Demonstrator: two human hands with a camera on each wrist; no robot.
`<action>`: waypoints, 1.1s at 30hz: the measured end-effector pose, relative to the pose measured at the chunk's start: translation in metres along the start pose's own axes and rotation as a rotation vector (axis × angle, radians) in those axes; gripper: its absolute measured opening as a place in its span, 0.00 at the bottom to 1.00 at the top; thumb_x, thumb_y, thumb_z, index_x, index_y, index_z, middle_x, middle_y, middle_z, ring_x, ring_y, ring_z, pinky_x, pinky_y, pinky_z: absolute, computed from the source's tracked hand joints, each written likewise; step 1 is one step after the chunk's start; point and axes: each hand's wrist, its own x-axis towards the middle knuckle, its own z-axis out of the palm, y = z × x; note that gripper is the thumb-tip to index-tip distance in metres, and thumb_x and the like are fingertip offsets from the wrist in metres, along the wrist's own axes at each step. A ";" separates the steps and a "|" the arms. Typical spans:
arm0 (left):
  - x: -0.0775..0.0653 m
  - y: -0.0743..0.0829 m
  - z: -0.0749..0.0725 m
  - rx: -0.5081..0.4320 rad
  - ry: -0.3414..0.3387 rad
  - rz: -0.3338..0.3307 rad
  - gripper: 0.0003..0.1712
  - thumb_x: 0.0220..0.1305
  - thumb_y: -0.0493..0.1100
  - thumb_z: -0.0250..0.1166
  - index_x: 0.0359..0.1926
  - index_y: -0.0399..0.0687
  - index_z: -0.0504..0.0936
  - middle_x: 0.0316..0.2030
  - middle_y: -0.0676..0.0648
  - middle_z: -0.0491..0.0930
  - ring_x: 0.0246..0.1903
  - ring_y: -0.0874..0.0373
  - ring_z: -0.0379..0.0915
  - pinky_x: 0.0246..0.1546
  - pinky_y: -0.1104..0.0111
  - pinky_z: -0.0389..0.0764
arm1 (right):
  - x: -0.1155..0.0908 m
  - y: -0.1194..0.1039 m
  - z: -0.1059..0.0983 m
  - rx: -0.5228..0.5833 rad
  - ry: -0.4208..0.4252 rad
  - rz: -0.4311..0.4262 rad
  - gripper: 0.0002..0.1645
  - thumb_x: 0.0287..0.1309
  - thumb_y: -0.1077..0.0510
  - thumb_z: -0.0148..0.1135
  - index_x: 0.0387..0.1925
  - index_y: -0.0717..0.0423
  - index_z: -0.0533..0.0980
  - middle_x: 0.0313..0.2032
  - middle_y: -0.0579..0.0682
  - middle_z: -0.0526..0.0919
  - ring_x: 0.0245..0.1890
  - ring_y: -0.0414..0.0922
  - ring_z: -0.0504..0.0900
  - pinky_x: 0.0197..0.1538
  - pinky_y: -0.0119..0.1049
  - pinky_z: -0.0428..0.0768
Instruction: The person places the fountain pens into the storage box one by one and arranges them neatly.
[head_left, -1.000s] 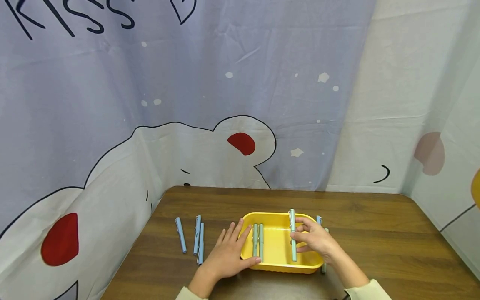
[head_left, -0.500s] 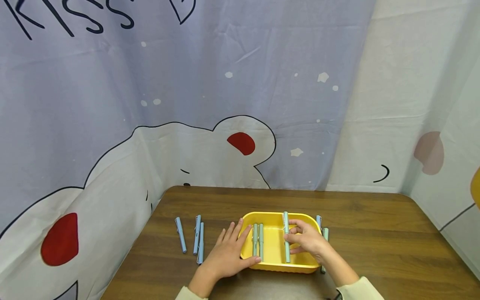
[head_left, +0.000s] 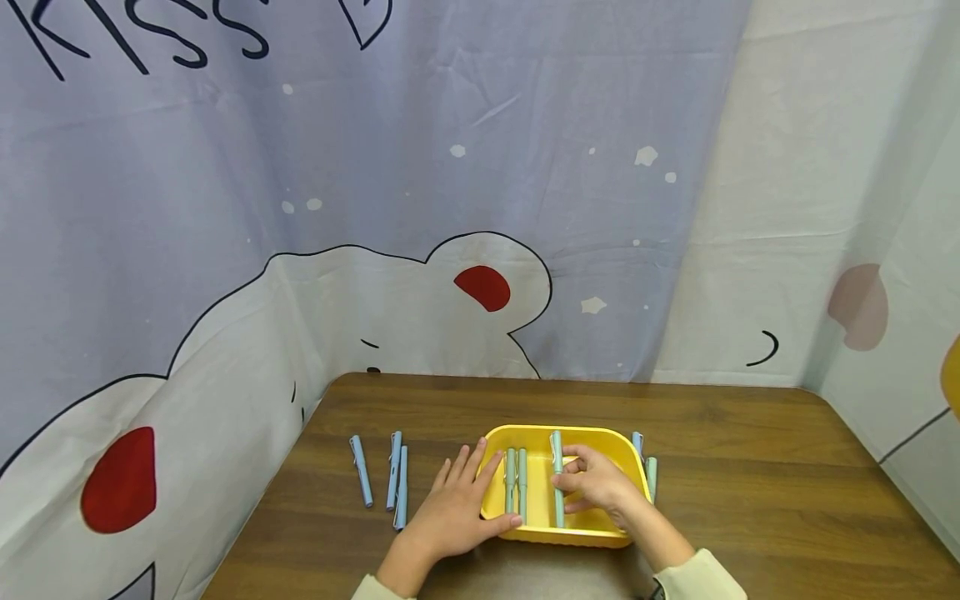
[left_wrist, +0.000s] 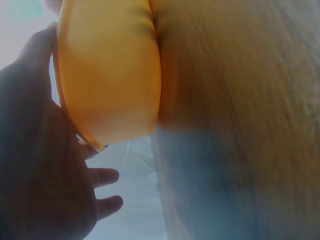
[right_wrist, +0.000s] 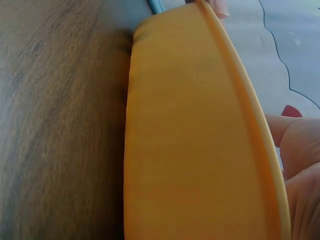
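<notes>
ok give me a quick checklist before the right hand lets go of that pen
1. Right hand has the held pen pinched between thumb and fingers: ok.
2. Held pen within the rim of the yellow tray in the head view: ok.
3. Left hand at the tray's left side, fingers spread: ok.
4. Held pen apart from the two green pens lying in the tray: ok, a visible gap.
5. Held pen resting on the tray floor: cannot tell.
6. Table left of the tray free of pens: not ok, three blue pens there.

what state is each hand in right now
Left hand: open, touching the yellow tray.
Right hand: holding a pale green pen.
</notes>
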 end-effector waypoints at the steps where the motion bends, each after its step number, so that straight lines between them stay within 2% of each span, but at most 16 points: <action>1: 0.000 0.000 0.000 0.000 0.000 0.000 0.54 0.64 0.77 0.55 0.81 0.54 0.53 0.81 0.42 0.43 0.78 0.37 0.42 0.73 0.38 0.50 | 0.000 0.000 0.002 -0.001 0.004 0.001 0.36 0.60 0.68 0.67 0.66 0.74 0.63 0.40 0.60 0.76 0.35 0.48 0.81 0.34 0.48 0.88; 12: 0.001 0.000 0.001 0.002 -0.006 -0.008 0.54 0.64 0.77 0.54 0.80 0.54 0.54 0.81 0.44 0.42 0.78 0.38 0.42 0.74 0.39 0.50 | 0.005 0.004 0.013 -0.032 -0.025 0.005 0.35 0.59 0.69 0.67 0.65 0.75 0.63 0.36 0.59 0.76 0.33 0.49 0.81 0.32 0.47 0.87; 33: 0.000 0.001 -0.001 -0.007 -0.013 -0.010 0.54 0.64 0.77 0.54 0.81 0.54 0.53 0.81 0.44 0.41 0.78 0.38 0.42 0.73 0.39 0.50 | 0.014 0.007 0.026 -0.118 0.005 0.069 0.33 0.57 0.70 0.69 0.62 0.74 0.67 0.34 0.57 0.76 0.26 0.47 0.80 0.27 0.41 0.86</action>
